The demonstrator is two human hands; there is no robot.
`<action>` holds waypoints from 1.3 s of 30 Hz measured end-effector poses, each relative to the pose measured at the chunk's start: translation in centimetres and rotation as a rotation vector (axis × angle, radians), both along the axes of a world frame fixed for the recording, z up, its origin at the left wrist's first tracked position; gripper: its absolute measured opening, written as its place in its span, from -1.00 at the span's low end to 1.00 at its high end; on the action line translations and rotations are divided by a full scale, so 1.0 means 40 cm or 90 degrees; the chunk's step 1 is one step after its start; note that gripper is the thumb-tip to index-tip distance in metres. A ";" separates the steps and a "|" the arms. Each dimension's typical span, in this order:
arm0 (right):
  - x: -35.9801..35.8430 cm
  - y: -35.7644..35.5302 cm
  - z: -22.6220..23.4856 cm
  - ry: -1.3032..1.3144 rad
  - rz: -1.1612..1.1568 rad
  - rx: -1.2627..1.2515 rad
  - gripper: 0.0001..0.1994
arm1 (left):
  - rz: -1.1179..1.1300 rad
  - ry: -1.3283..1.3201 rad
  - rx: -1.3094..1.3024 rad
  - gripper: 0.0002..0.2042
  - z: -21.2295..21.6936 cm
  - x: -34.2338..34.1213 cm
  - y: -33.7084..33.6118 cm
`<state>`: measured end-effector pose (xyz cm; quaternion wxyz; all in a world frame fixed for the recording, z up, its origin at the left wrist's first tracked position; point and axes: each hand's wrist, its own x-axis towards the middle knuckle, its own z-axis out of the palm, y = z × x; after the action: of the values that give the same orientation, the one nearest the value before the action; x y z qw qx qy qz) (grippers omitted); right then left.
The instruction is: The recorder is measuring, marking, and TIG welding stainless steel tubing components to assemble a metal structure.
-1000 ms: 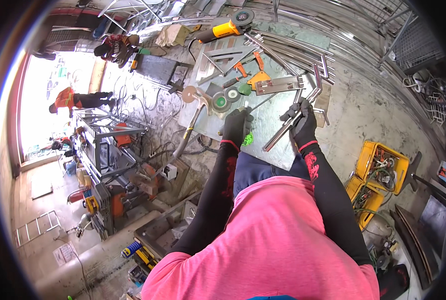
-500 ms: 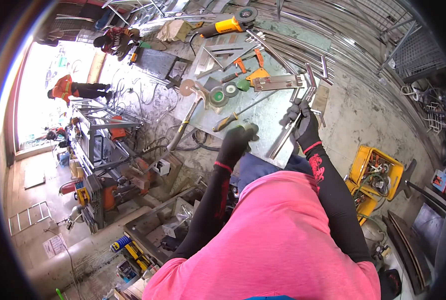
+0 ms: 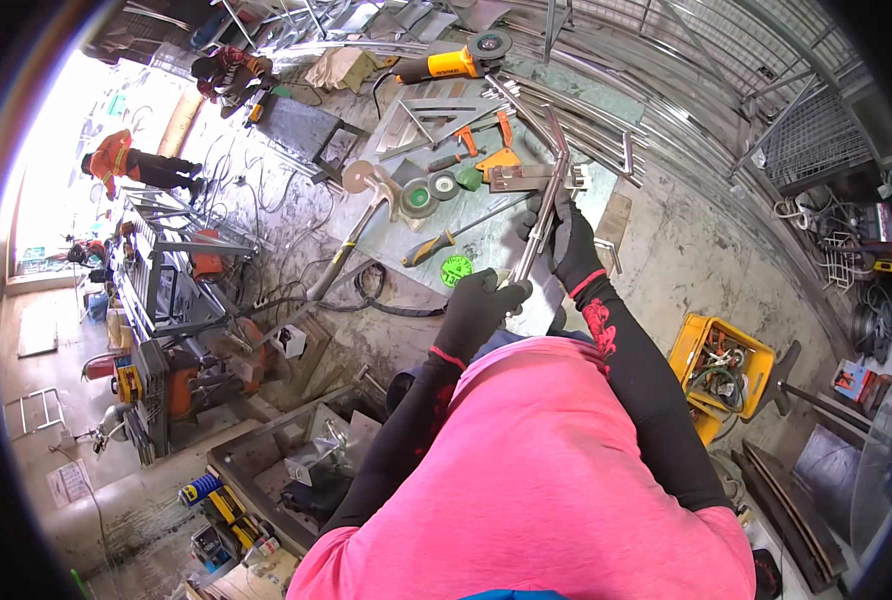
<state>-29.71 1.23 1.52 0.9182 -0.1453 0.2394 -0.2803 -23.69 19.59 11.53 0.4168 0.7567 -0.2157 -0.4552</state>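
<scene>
My right hand (image 3: 572,248), in a dark glove, is closed round a bent metal bar (image 3: 547,208) that slants up and away over the worktop. Close to the bar's near end, my left hand (image 3: 484,308), also gloved, has its fingers closed on the bar; the fingertips are partly hidden. Just beyond the left hand a round green disc (image 3: 457,270) lies on the metal sheet (image 3: 496,238). A screwdriver (image 3: 429,248) with a yellow and grey handle rests farther off. Past it lie grinding discs (image 3: 417,197) and a hammer (image 3: 351,243).
An orange angle grinder (image 3: 453,64) lies at the far edge beside long metal bars (image 3: 596,140). A yellow toolbox (image 3: 723,365) stands at right, an open metal box (image 3: 286,425) at lower left. Two other people, one in an orange vest (image 3: 116,160), are at the far left.
My left hand has come down to the near end of the bar and now grips it. The green disc now shows on the sheet. The bar and my right hand have shifted left in view.
</scene>
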 end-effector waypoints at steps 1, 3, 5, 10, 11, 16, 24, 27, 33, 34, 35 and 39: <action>0.003 0.001 -0.002 -0.016 -0.021 -0.009 -0.62 | 0.005 -0.067 0.008 -0.56 0.011 -0.013 -0.004; 0.001 -0.006 -0.014 -0.010 -0.025 0.011 -0.68 | -0.001 -0.169 0.010 -0.59 -0.016 -0.035 -0.008; 0.000 -0.025 -0.034 -0.042 -0.018 0.050 -0.69 | -0.010 -0.287 -0.018 -0.61 -0.014 -0.066 -0.022; -0.012 -0.036 -0.009 0.015 -0.051 0.051 -0.70 | -0.007 -0.210 0.006 -0.65 0.034 -0.086 -0.048; -0.016 -0.041 -0.008 0.020 -0.048 0.036 -0.69 | -0.007 -0.202 0.003 -0.65 0.035 -0.089 -0.052; -0.051 -0.052 -0.010 0.075 -0.015 -0.060 -0.64 | -0.027 -0.184 -0.017 -0.61 0.066 -0.105 -0.073; -0.072 -0.011 0.038 0.001 0.040 0.113 -0.69 | -0.023 -0.077 -0.117 -0.66 0.132 -0.115 -0.041; -0.086 -0.033 0.050 -0.085 0.089 0.194 -0.75 | -0.078 -0.158 -0.193 -0.68 0.153 -0.060 -0.035; -0.081 -0.079 0.048 -0.056 0.111 0.023 -0.80 | 0.128 0.102 -0.156 -0.56 0.097 0.002 0.003; -0.083 -0.088 0.049 -0.072 0.123 -0.013 -0.85 | 0.149 0.122 -0.161 -0.57 0.085 0.006 0.017; -0.083 -0.095 0.049 -0.087 0.134 -0.050 -0.89 | 0.098 0.092 -0.159 -0.57 0.071 0.011 0.038; -0.048 -0.098 0.093 0.050 0.080 -0.070 -0.75 | 0.099 0.190 -0.117 -0.64 0.044 0.007 0.068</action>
<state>-31.61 -2.70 5.25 0.9144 -0.2213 0.2500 -0.2291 -23.41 22.31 13.31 0.5455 0.6538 -0.1328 -0.5072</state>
